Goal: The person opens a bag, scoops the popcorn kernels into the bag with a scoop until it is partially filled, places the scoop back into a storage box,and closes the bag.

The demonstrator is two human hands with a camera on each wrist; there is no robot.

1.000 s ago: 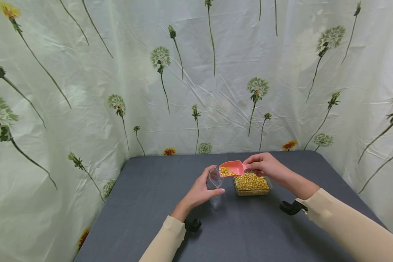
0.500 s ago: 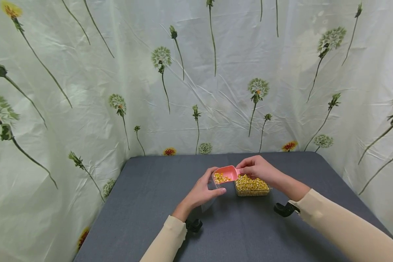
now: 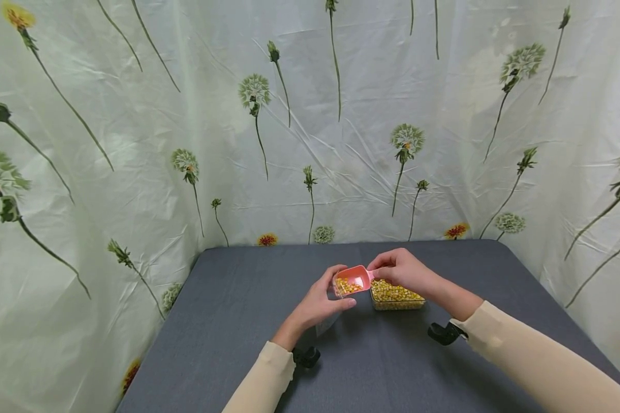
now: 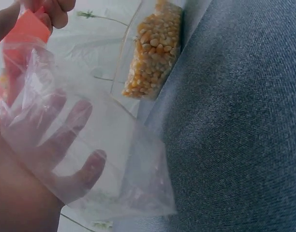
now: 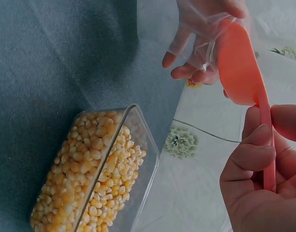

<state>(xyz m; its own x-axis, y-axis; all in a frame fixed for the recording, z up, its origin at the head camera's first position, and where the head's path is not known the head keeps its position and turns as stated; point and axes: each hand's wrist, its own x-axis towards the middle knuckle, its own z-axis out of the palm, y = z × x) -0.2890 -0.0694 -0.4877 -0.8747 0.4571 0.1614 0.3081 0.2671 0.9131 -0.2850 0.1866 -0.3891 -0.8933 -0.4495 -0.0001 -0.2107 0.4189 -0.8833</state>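
Observation:
My left hand holds a clear plastic bag by its mouth, fingers and thumb spread around the opening. The bag hangs down, and no kernels show in its lower part. My right hand pinches the handle of a pink scoop between thumb and fingers. Yellow corn kernels lie in the front of the scoop, whose tip sits inside the bag's mouth, tilted toward the left hand. Below the right hand is a clear container filled with corn kernels.
A dark grey cloth covers the table. Behind it hangs a pale curtain printed with dandelions. Black wrist mounts show beneath both forearms.
The right hand has moved left and slightly down, bringing the scoop from beside the bag into its mouth. The scoop has tilted more toward the bag. The left hand has stayed nearly still.

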